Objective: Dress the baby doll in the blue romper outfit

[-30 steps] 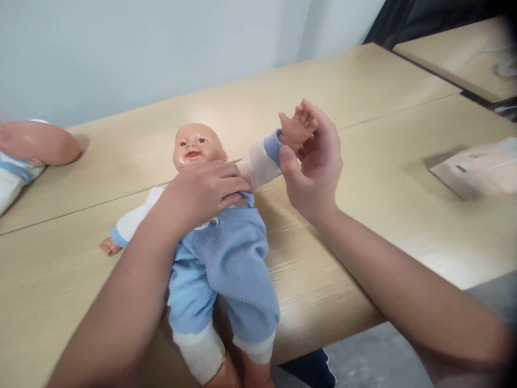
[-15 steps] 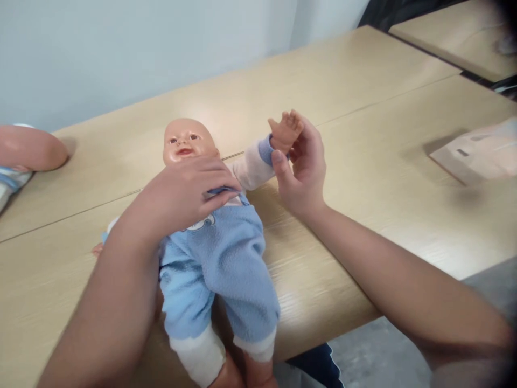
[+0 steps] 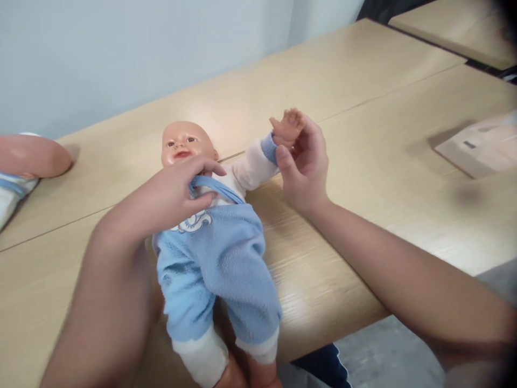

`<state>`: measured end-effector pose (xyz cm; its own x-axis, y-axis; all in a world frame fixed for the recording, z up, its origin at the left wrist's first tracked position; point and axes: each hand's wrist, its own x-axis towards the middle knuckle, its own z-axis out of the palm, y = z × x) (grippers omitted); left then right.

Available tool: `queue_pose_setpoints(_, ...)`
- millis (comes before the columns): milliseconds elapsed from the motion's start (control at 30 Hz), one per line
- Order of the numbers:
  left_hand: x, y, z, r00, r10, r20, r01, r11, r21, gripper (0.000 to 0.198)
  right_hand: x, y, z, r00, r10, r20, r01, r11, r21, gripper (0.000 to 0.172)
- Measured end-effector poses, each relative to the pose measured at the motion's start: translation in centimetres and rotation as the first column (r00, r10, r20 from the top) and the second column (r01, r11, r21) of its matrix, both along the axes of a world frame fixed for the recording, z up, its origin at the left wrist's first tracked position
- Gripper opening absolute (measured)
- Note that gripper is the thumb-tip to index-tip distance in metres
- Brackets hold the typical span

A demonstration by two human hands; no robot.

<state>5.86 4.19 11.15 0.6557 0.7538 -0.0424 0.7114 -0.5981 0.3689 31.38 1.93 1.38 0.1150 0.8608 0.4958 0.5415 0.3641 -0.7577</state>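
A baby doll [image 3: 230, 258] lies on its back in blue fleece overalls over a white long-sleeved top. Across its chest reaches my left hand [image 3: 181, 183], fingers curled around the blue shoulder strap [image 3: 220, 187], which is pulled toward the middle of the chest. That hand hides the doll's chin and part of its upper body. My right hand [image 3: 309, 167] grips the doll's raised arm at the wrist, thumb by the blue cuff [image 3: 268, 147]. The doll's small hand [image 3: 287, 127] sticks up with spread fingers above my thumb.
A second doll [image 3: 36, 156] lies at the left edge, partly out of view. On the right of the wooden table [image 3: 363, 134] sits a pale, box-like item [image 3: 476, 145], blurred. A bluish-white wall [image 3: 141, 48] rises behind the table.
My left hand has shifted left across the doll's chest, drawing the blue strap with it, so more of the white top shows. My right hand keeps hold of the doll's wrist.
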Motion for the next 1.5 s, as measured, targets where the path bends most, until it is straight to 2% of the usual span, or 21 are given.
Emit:
queue_pose_setpoints(200,-0.2,0.7,-0.5,0.982,-0.169,0.078,0.149,0.964,0.219,0.024,-0.1,0.1,0.0,0.998,-0.022,-0.064,0.021,0.999,-0.028,0.072)
queue_pose_setpoints(400,-0.5,0.2,0.0,0.977,-0.181,0.114,0.129,0.924,0.360,0.025,0.3,-0.2,0.4,1.000,-0.012,0.000,0.012,1.000,0.005,0.067)
queue_pose_setpoints(533,-0.1,-0.6,0.5,0.978,-0.171,0.118,0.111,0.910,0.400,0.024,-0.9,-0.8,0.9,0.968,0.157,0.194,-0.174,0.982,0.073,0.053)
queue_pose_setpoints(667,0.3,-1.1,0.7,0.966,-0.148,0.211,0.040,0.895,0.444,0.016,-2.6,-1.7,1.0,0.882,0.371,0.289,-0.412,0.906,0.093,0.037)
queue_pose_setpoints(767,0.0,-0.9,0.7,0.968,-0.149,0.202,0.023,0.853,0.522,0.025,-2.8,-2.0,1.4,0.819,0.547,0.177,-0.565,0.822,0.075,0.030)
queue_pose_setpoints(867,-0.6,-0.3,0.7,0.972,-0.215,0.094,0.131,0.830,0.542,0.023,-2.3,-2.1,2.0,0.738,0.662,-0.128,-0.662,0.748,0.048,0.018)
queue_pose_setpoints(967,-1.0,-0.1,1.1,0.963,-0.249,0.104,0.168,0.856,0.490,0.017,-1.9,-2.0,2.1,0.670,0.618,-0.412,-0.684,0.729,-0.017,0.025)
queue_pose_setpoints(1067,-0.9,-0.7,1.9,0.978,-0.198,0.068,0.156,0.906,0.394,0.014,-1.9,-2.0,1.8,0.610,0.561,-0.560,-0.701,0.711,-0.052,0.031)
queue_pose_setpoints(1133,-0.4,-1.5,2.3,0.981,-0.193,0.030,0.173,0.929,0.328,0.012,-2.0,-2.1,1.6,0.587,0.541,-0.603,-0.708,0.704,-0.058,0.032)
queue_pose_setpoints(1267,1.1,-2.6,1.6,0.978,-0.183,-0.098,0.201,0.953,0.226,0.038,-2.1,-2.1,1.5,0.596,0.508,-0.622,-0.691,0.719,-0.075,0.035)
queue_pose_setpoints(1400,2.2,-2.9,0.3,0.974,-0.045,-0.223,0.109,0.953,0.284,0.025,-2.0,-1.9,1.7,0.633,0.484,-0.604,-0.653,0.753,-0.081,0.036)
queue_pose_setpoints(1500,2.2,-2.8,0.1,0.973,-0.059,-0.224,0.129,0.941,0.312,0.019,-1.5,-1.7,2.3,0.678,0.467,-0.567,-0.632,0.765,-0.126,0.039)
